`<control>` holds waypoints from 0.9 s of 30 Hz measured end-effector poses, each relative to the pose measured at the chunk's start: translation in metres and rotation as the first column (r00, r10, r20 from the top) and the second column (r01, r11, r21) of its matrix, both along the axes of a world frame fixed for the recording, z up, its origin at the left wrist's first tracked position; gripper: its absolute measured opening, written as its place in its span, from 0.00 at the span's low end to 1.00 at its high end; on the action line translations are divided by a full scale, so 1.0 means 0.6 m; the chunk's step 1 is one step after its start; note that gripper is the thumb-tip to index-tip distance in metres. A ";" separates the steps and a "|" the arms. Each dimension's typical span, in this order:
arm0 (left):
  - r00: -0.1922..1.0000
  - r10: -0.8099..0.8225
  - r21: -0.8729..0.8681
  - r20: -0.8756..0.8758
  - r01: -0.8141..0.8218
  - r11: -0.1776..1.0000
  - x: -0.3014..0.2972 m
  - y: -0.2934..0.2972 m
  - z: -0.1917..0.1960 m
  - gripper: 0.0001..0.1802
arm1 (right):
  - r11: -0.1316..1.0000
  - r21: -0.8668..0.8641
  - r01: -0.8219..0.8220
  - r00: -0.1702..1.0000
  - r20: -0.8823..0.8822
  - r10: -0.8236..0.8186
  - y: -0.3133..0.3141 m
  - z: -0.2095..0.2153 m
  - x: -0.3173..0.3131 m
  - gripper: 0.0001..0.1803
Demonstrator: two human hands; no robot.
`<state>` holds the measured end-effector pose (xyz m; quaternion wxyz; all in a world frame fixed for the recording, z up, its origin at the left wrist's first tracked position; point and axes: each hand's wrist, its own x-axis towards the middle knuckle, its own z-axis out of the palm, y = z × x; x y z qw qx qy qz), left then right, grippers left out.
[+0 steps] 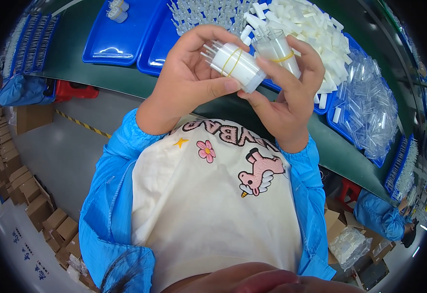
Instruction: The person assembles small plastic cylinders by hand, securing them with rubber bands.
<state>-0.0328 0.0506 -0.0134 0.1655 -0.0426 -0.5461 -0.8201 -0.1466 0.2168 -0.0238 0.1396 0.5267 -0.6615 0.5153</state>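
The left hand (186, 78) grips a rubber-banded bundle of clear tubes with white cores (238, 65) between thumb and fingers, tilted, its thin tips toward the palm. The right hand (291, 93) clasps a second banded bundle (277, 50) in its fingers, while its thumb and another finger touch the far end of the first. Both bundles are raised above the near edge of the green bench (72, 49). Beyond them lie clear, thin-tipped parts (208, 14) and a heap of white pieces (316, 36); clear tubes (367, 97) fill a tray rightward. A similar bundle (118, 13) sits in the left blue tray (108, 56).
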 end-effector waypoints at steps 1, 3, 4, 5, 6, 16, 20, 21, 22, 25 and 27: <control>0.999 0.016 -0.022 -0.043 -0.016 1.000 -0.003 -0.001 -0.004 0.29 | 1.000 0.000 0.000 1.000 0.000 0.000 -0.001 0.001 0.000 0.29; 0.996 0.031 -0.043 -0.087 -0.035 0.998 -0.003 -0.001 -0.005 0.28 | 1.000 -0.007 -0.018 0.995 0.096 0.019 -0.002 0.003 -0.002 0.32; 0.997 0.021 -0.044 -0.079 -0.025 0.999 -0.001 -0.002 -0.004 0.27 | 1.000 -0.008 -0.017 0.995 0.095 0.017 -0.001 0.000 -0.003 0.32; 0.997 0.012 -0.045 -0.071 -0.015 0.999 -0.001 -0.002 -0.004 0.27 | 1.000 -0.002 -0.021 0.997 0.077 0.021 0.000 -0.006 -0.006 0.33; 0.997 0.011 -0.045 -0.072 -0.015 0.999 -0.002 -0.002 -0.004 0.27 | 1.000 0.005 -0.026 0.998 0.060 0.026 0.001 -0.009 -0.007 0.34; 0.997 0.068 -0.119 -0.043 -0.072 0.990 0.000 -0.001 -0.003 0.26 | 1.000 0.010 -0.010 0.999 0.044 0.010 -0.002 -0.012 -0.005 0.32; 0.999 0.038 -0.108 0.004 -0.037 0.993 0.002 -0.001 0.003 0.27 | 0.998 -0.013 -0.058 0.976 0.209 0.060 -0.005 -0.019 0.001 0.31; 0.999 0.039 -0.106 0.004 -0.039 0.994 0.002 0.000 0.006 0.27 | 0.997 -0.035 -0.069 0.953 0.293 0.076 -0.005 -0.021 0.002 0.30; 1.000 0.026 -0.075 0.003 -0.026 0.997 0.002 0.001 0.008 0.26 | 0.997 -0.034 -0.073 0.953 0.293 0.079 -0.006 -0.021 0.001 0.30; 0.999 0.020 -0.100 -0.034 -0.023 0.995 0.001 -0.004 0.006 0.25 | 0.996 -0.037 -0.075 0.953 0.290 0.083 -0.005 -0.021 -0.002 0.30; 0.997 0.025 -0.155 -0.069 -0.036 0.987 0.001 -0.010 0.005 0.23 | 0.997 -0.002 -0.078 0.955 0.286 0.076 -0.003 -0.016 -0.001 0.30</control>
